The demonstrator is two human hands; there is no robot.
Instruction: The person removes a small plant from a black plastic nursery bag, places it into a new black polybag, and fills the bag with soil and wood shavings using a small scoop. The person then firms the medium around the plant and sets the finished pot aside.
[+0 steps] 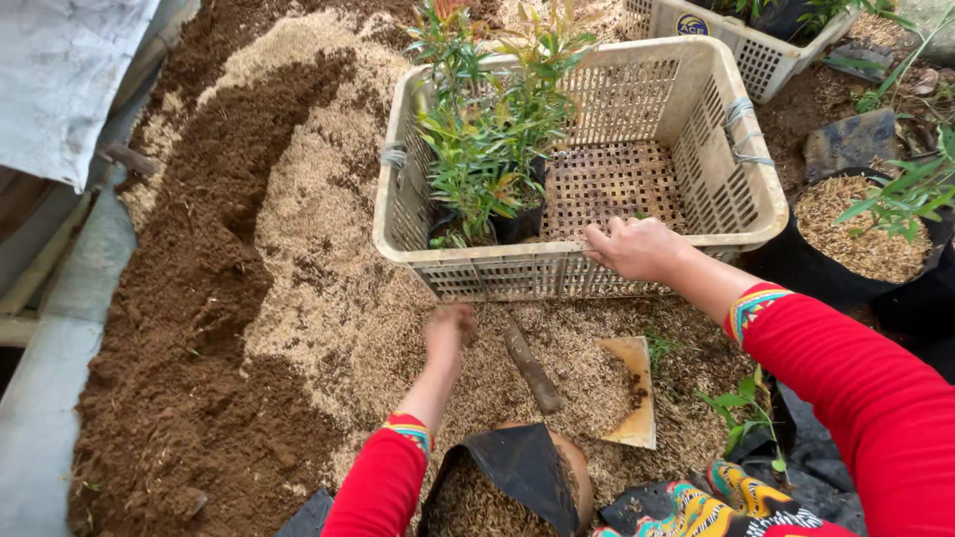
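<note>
Left arm: we see it reach straight forward from the bottom edge in a red sleeve with a patterned cuff, forearm bare and pointing away from the camera.
Left hand (450,330): it lies knuckles-up on the rice-husk mix (328,249), fingers curled down into the loose husks; we cannot tell whether they are closed on a handful or only pressed in.
Right arm: it comes in from the lower right, the red sleeve bent at the elbow, the forearm angled up and to the left toward the crate.
Right hand (637,249): palm down, it is clamped over the near rim of the plastic crate (696,189), the fingers hooked over the edge into the crate and the thumb side toward us.
Crate: beige, perforated, standing on the husk heap just beyond both hands; its right half shows bare floor.
Potted seedlings (487,149): green narrow-leaved plants in black bags stand upright in the crate's left near corner, left of the right hand and beyond the left hand.
Trowel (587,383): it lies flat on the husks between the two arms, wooden handle just right of the left hand, blade toward the right; neither hand touches it.
Black grow bag (517,477): open and partly filled with husks, it sits at the bottom edge, nearer to us than the left hand.
Dark soil (189,328): a brown band along the left of the heap, well apart from both hands.
</note>
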